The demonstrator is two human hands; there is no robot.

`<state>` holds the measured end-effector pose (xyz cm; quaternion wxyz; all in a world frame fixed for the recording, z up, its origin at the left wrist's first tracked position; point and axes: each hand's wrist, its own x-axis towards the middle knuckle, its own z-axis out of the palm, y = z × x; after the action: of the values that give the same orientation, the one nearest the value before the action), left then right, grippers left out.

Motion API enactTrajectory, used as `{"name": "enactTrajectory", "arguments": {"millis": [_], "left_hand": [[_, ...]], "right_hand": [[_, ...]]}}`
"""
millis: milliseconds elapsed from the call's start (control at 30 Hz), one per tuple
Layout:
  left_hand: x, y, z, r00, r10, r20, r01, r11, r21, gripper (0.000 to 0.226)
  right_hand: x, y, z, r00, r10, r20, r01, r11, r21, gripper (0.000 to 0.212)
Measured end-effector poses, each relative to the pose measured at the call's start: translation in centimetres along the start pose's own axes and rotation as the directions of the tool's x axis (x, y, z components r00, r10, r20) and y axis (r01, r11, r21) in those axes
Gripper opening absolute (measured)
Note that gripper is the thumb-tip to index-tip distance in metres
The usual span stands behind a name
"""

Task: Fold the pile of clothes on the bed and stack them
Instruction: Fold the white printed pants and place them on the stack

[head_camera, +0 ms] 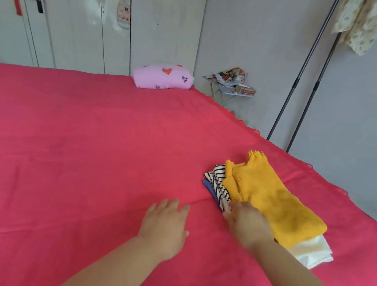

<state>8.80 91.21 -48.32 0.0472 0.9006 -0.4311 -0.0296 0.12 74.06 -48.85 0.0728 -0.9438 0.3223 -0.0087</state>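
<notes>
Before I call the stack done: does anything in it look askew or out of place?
Slightly. Under the yellow sweater, the striped top and blue garment jut out leftward, and the white garment pokes out the near end, so edges are not flush.

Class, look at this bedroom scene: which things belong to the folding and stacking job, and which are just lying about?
Belong to the job:
yellow knitted sweater
black-and-white striped garment
blue garment beneath
white shiny cloth
left hand
right hand at the stack's edge

Just lying about:
pink heart-print pillow
small cluttered folding table
floral cloth hanging top right
</notes>
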Motion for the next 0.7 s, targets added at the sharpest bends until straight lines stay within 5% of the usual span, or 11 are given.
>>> {"name": "enactTrajectory", "arguments": {"millis": [333,700], "left_hand": [[-16.7,-12.2,-2.1,0.943,-0.333,-0.006,0.333,0.943,0.032,0.053],[-36.0,-28.2,-5.2,0.757,-0.647,-0.093,0.653,0.742,0.153,0.051]], "right_hand": [[-12.4,-20.5,3.1,0.916,-0.388,0.102,0.384,0.922,0.057,0.043],[-21.8,-36.8,4.7,0.758,-0.641,0.121,0.643,0.766,0.028,0.047]]}}
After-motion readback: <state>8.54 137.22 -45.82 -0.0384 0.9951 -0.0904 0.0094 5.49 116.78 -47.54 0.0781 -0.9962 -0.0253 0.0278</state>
